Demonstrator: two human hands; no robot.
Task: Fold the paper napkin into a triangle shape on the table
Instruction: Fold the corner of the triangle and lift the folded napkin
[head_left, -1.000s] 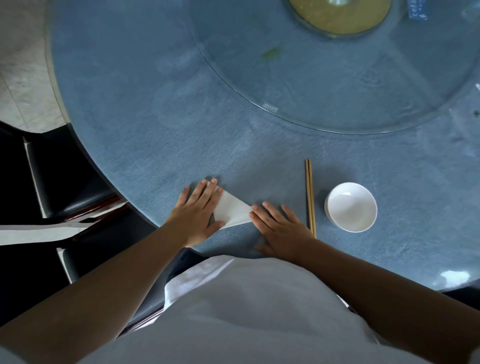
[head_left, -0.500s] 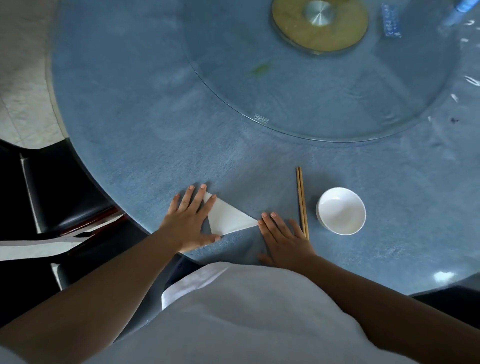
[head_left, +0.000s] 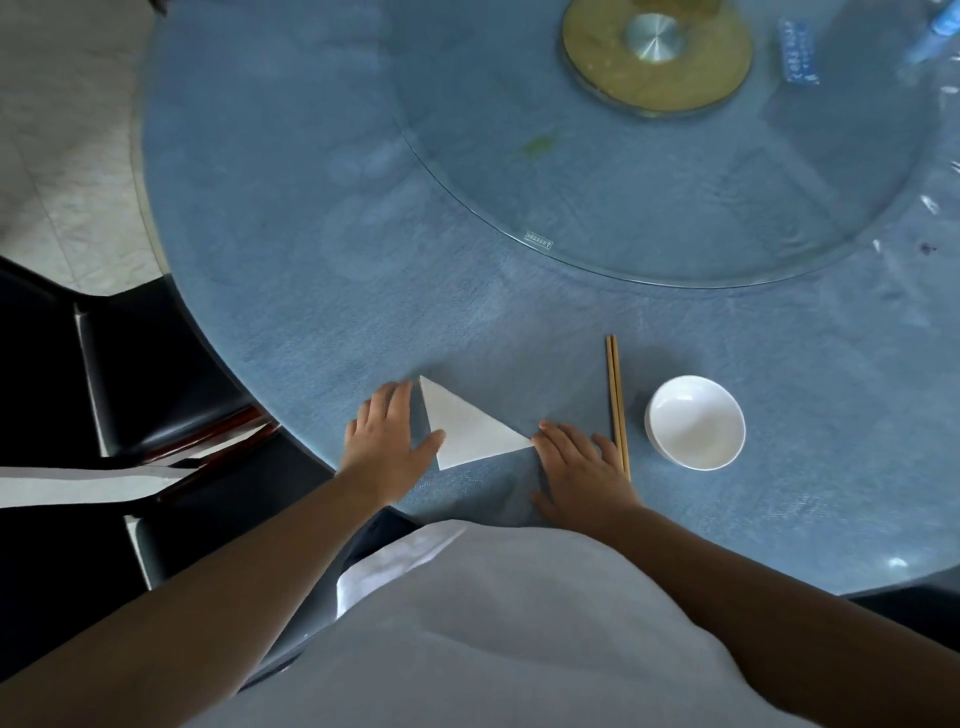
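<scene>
Left hand (head_left: 387, 441) slid off the triangular napkin (head_left: 465, 428), tip pointing right

Your way right is blocked by chopsticks (head_left: 617, 405) and bowl (head_left: 695, 422); bare tablecloth (head_left: 332, 249) lies open ahead and left.

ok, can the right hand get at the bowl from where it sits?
Probably yes. The right hand lies flat on the table beside the napkin; the white bowl sits just to its right. Only the chopsticks lie between, flat, so it could pass over them.
</scene>
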